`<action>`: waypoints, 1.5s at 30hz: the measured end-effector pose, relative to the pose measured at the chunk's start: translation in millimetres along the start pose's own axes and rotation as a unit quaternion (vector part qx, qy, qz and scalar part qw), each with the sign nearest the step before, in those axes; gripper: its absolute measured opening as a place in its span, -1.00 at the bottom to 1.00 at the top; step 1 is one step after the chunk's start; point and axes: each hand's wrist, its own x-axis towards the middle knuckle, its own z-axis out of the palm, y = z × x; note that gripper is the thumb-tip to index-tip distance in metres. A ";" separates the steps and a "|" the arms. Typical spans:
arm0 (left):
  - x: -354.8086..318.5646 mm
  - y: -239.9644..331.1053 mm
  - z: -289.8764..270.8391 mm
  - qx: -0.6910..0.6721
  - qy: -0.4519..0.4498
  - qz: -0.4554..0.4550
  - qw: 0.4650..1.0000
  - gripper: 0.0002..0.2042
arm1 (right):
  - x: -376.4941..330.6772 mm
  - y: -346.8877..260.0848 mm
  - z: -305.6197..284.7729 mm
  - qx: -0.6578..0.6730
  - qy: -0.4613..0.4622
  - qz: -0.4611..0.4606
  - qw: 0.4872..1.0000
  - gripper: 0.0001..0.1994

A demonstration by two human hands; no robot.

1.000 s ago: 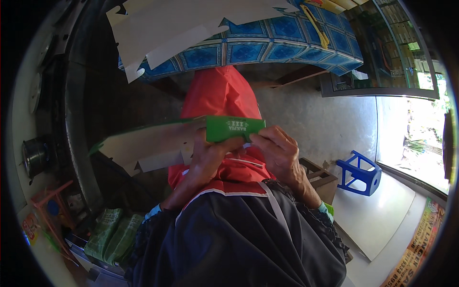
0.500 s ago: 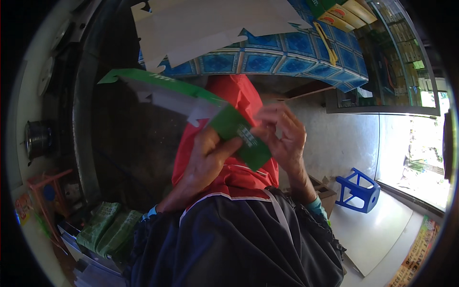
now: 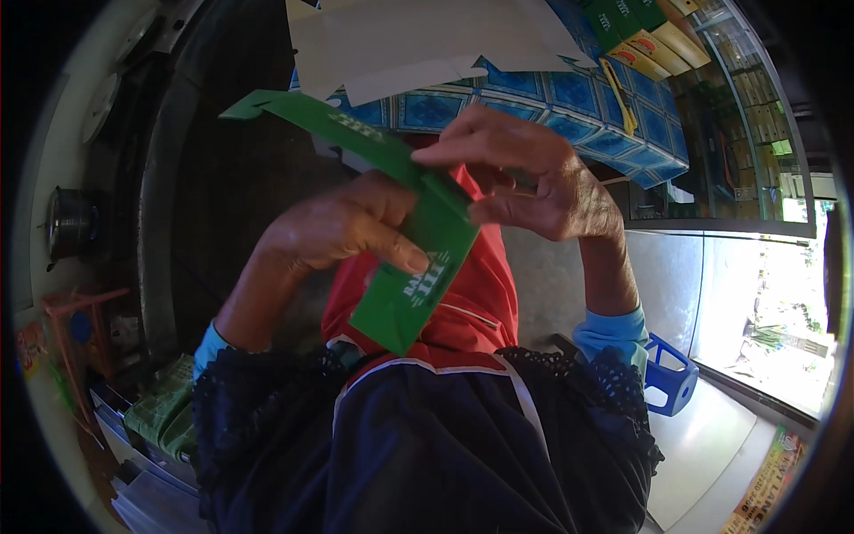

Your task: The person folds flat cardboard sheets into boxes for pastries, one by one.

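Observation:
A green cardboard box point(image 3: 391, 316) with white print, partly folded, is held over my lap, which is covered in red cloth. Its long strip-like panel stretches up to the far left, ending in a tab. My left hand point(image 3: 342, 227) is closed on the box near its middle, thumb on the printed face and the other fingers hidden behind. From the right, my right hand point(image 3: 534, 169) grips the folded edge, index finger on the long panel and thumb at the box's side. On the table ahead lie white notched cardboard sheets point(image 3: 427, 44).
A blue tile-patterned cloth covers the table point(image 3: 569, 93). Green-and-yellow boxes point(image 3: 654, 53) and a yellow strip point(image 3: 620, 98) rest at its right end. Beyond stands a glass cabinet point(image 3: 747, 169). A blue stool point(image 3: 672, 378) is at right; a dark pot point(image 3: 71, 222) is at left.
Both hands have moved up and farther over the lap. The box has turned so its printed end points toward me. My right hand has come onto the fold.

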 end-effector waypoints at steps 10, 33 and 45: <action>12.7 -37.1 4.6 -0.194 -0.010 -0.035 0.980 -0.81 | -34.2 16.8 -0.9 0.099 0.012 0.022 0.995 -0.71; 26.4 -51.8 22.6 -0.199 0.005 -0.112 0.974 -0.78 | -44.8 -6.3 42.6 -0.211 -0.065 -0.063 0.973 -0.82; 32.3 -73.0 21.7 -0.223 -0.027 -0.109 0.968 -0.85 | -44.0 -8.8 55.6 -0.210 -0.133 -0.078 0.965 -0.85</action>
